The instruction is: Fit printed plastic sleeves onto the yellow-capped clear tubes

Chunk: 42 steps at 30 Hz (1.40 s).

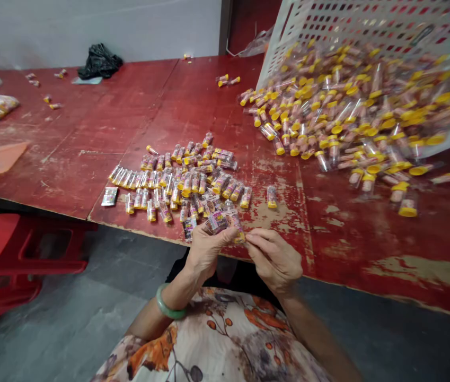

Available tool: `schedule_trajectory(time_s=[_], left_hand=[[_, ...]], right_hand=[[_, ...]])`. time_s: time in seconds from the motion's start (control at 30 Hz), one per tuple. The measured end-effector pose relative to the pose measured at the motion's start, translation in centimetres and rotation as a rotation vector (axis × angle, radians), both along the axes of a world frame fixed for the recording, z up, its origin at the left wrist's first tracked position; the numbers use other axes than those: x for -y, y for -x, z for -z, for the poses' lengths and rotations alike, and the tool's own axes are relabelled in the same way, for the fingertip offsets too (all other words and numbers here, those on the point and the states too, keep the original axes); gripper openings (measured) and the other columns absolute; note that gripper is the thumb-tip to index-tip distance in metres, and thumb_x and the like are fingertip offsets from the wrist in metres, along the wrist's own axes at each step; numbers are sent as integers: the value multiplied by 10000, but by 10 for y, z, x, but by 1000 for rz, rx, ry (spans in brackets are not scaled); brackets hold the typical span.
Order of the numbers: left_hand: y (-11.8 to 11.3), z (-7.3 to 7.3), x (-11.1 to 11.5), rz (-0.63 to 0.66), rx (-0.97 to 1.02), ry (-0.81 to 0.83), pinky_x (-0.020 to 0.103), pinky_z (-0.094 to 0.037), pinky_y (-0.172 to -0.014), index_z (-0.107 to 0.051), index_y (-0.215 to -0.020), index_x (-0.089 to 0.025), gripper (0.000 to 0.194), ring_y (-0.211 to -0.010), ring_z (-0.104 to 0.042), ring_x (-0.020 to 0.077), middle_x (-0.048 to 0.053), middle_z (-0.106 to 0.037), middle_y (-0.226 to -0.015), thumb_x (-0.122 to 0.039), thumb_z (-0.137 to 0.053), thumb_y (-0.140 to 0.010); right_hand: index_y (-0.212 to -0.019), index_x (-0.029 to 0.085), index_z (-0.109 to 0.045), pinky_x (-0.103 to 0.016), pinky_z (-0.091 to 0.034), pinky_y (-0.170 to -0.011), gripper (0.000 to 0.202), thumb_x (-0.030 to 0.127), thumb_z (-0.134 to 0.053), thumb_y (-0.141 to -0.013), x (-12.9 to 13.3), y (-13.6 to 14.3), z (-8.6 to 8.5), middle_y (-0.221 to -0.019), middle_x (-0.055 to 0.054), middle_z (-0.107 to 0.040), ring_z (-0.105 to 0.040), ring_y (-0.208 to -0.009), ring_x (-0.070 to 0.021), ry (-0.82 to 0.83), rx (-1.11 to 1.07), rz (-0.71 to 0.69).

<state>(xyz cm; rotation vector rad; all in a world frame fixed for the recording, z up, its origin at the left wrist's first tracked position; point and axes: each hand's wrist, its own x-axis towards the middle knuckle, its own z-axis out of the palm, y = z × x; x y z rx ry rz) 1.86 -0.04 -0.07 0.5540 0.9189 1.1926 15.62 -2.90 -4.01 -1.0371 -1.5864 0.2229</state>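
Observation:
My left hand (pixel 209 246), with a green bangle at the wrist, is closed around small printed packets (pixel 217 222) near the table's front edge. A small tube with a yellow end (pixel 239 233) shows between my two hands. My right hand (pixel 274 260) pinches at that yellow end with thumb and forefinger; what exactly it grips is too small to tell. Just beyond my hands lies a pile of labelled tubes with yellow caps (pixel 187 183). One such tube (pixel 271 196) stands apart to the right, and a flat packet (pixel 109 196) lies at the pile's left.
A tipped white basket (pixel 288 32) at the right spills many clear yellow-capped tubes (pixel 324 116) onto the red table (pixel 129 116). A black plastic bag (pixel 99 61) and a few loose tubes lie at the back. Plastic bags are at far left, above a red stool (pixel 2 244).

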Motion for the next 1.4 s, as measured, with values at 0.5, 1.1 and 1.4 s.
schedule_trajectory(time_s=[0.5,1.1,1.4], left_hand=[[7,-1,2,165,-18,39,273,-487,-775,-746,-891,-153,267,-754,-646,147,51,-734,-851,-241,-795,-643],[17,8,-4,151,26,111,276,-511,-737,-742,-878,-163,301,-715,-648,145,41,-729,-821,-222,-824,-593],[63,11,-45,-26,-495,1,249,-465,-631,-756,-812,-145,293,-636,-587,147,40,-702,-718,-379,-775,-637]], right_hand=[[-1361,204,-402,-539,-395,-1002,695,179,-653,-713,-18,-2,-30,-1338,-158,-500,-479,-1235,-326,99,144,-223],[-1271,221,-440,-457,-377,-1035,623,149,-603,-674,-37,5,-18,-1222,-114,-582,-551,-1163,-266,100,189,-360],[-1330,243,-438,-468,-353,-1045,669,515,-657,-760,-159,-40,-30,-1313,-123,-521,-483,-1217,-284,54,480,-407]])
